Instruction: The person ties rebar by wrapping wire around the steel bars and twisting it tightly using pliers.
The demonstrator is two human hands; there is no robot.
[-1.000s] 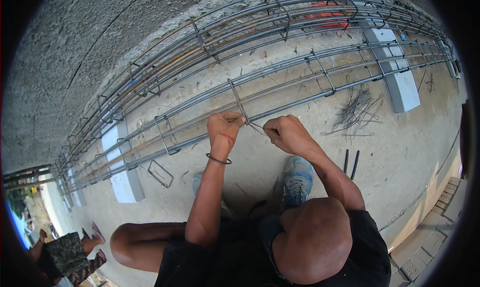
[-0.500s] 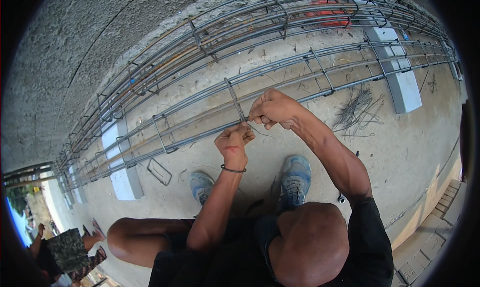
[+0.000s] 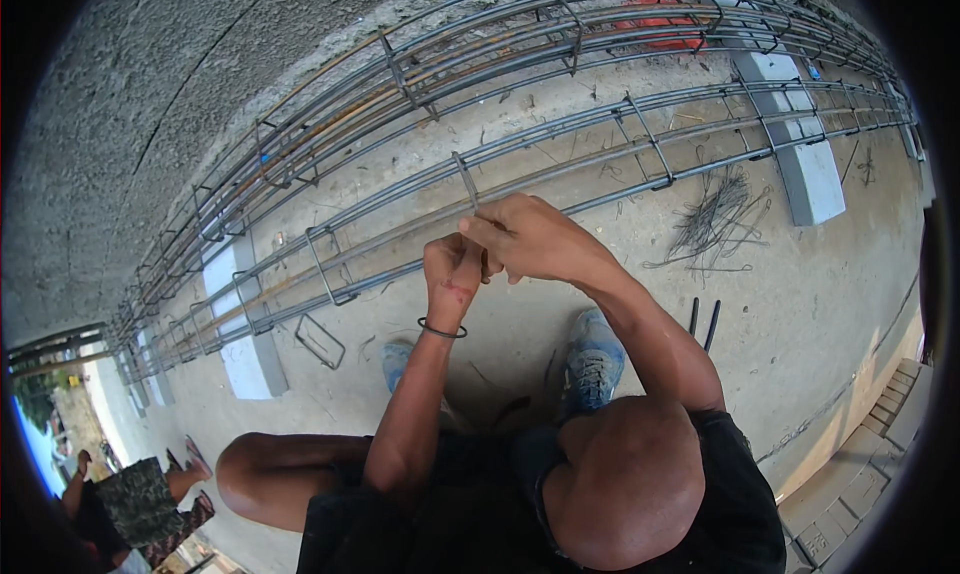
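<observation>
A person's right hand (image 3: pixel 535 239) crossed over the left hand (image 3: pixel 455 264) at one corner of a metal hoop (image 3: pixel 465 177); a second earlier the two had been apart, with a thin wire showing between them. The shift gathered the handling at a single joint and put the wire out of sight behind the fingers. Whether either grip was pinching the wire or sat loose could not be told, since the overlapping hands covered the contact. The hoop rose toward twelve o'clock from the hands, set around long steel bars (image 3: pixel 610 197), its near corner hidden. At three o'clock a tangled pile of wire (image 3: pixel 712 219) lay on the concrete floor (image 3: pixel 830 304); nearer four, two dark rods (image 3: pixel 712 324) lay side by side. At eight o'clock lay a loose hoop (image 3: pixel 320 344), near a pale block (image 3: pixel 255 369) beneath the bars.
</observation>
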